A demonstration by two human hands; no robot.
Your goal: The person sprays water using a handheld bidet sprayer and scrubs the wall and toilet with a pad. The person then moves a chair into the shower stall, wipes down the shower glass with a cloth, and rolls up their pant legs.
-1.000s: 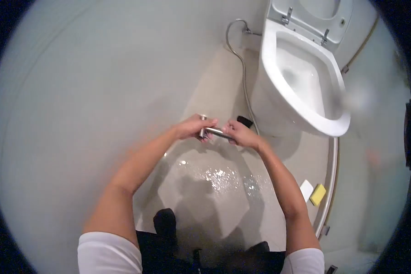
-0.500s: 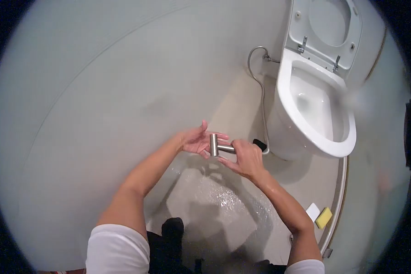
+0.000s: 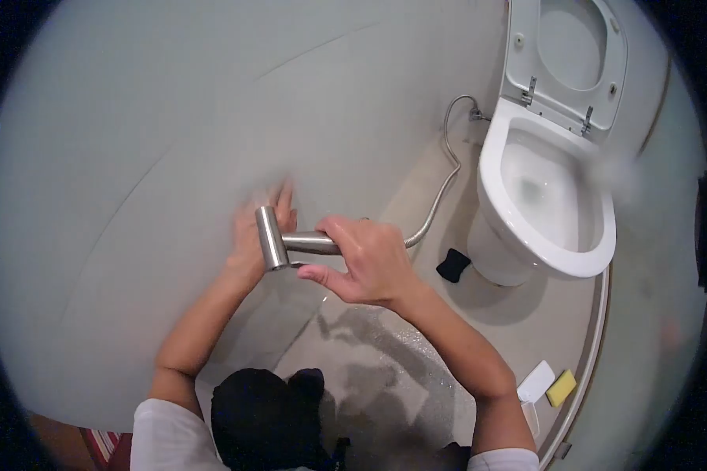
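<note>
My right hand is wrapped round the handle of a metal handheld bidet sprayer, its thumb by the lever under the head. From the handle's rear end a flexible metal hose runs up to a wall fitting beside the toilet. Behind the sprayer head, my left hand is open with fingers stretched upward, close to or against the pale wall. Its fingers are slightly blurred and partly hidden by the sprayer; whether it touches the wall I cannot tell. Nothing shows in that hand.
A white toilet with raised seat stands at the right. A black sponge or cloth lies on the floor beside its base. Further down lie a white piece and a yellow sponge near a metal rail. The floor is wet.
Both hands have moved left and up toward the wall, the sprayer with the right one. My left hand turned from palm-up under the sprayer to fingers upward behind it. The view has shifted slightly.
</note>
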